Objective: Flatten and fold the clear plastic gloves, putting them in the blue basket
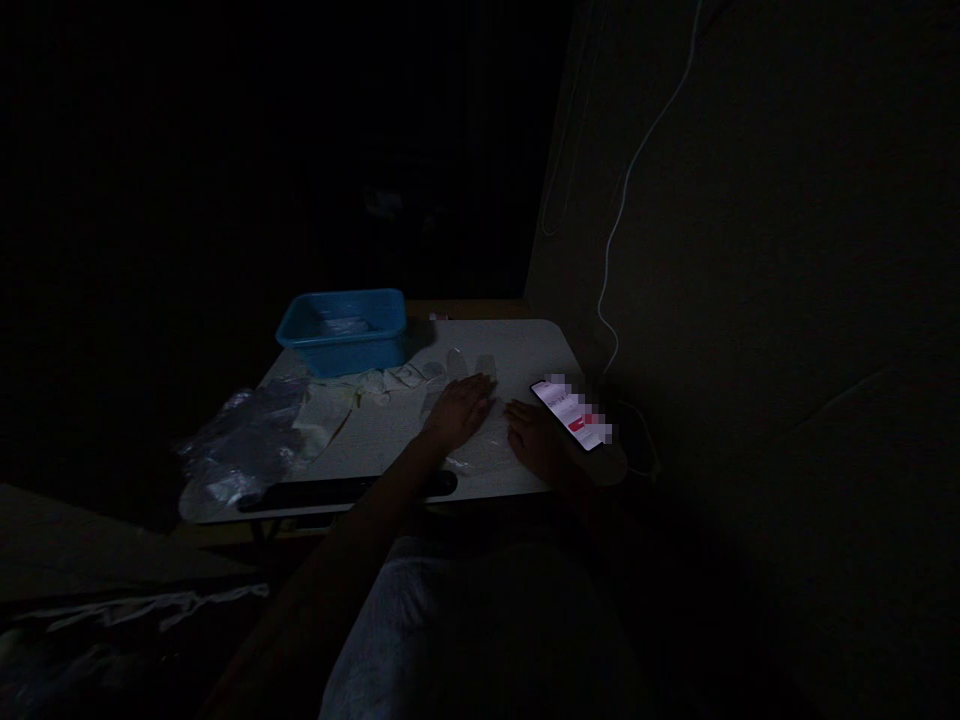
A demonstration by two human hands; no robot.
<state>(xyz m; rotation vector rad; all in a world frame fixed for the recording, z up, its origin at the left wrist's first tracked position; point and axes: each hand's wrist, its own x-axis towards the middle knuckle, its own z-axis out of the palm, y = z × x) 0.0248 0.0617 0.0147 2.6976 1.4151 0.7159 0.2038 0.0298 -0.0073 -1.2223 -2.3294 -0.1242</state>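
In dim light my left hand [459, 412] lies over the middle of the white table [525, 345], its fingers stretched toward some clear, flat plastic pieces [456, 364]. Thin clear plastic [487, 435] seems to lie on the tabletop between my hands. My right hand [529, 438] rests low on the table, its fingertips pointing at the left hand; whether anything is under them is too dark to tell. Just right of it lies a lit phone [574, 415].
A blue basin [352, 350] with clear plastic inside stands at the back left. Crumpled clear bags [247, 440] and a whitish cloth or paper [322, 415] lie at left. A black strip [315, 493] runs along the front edge. A white cable [624, 190] hangs at right.
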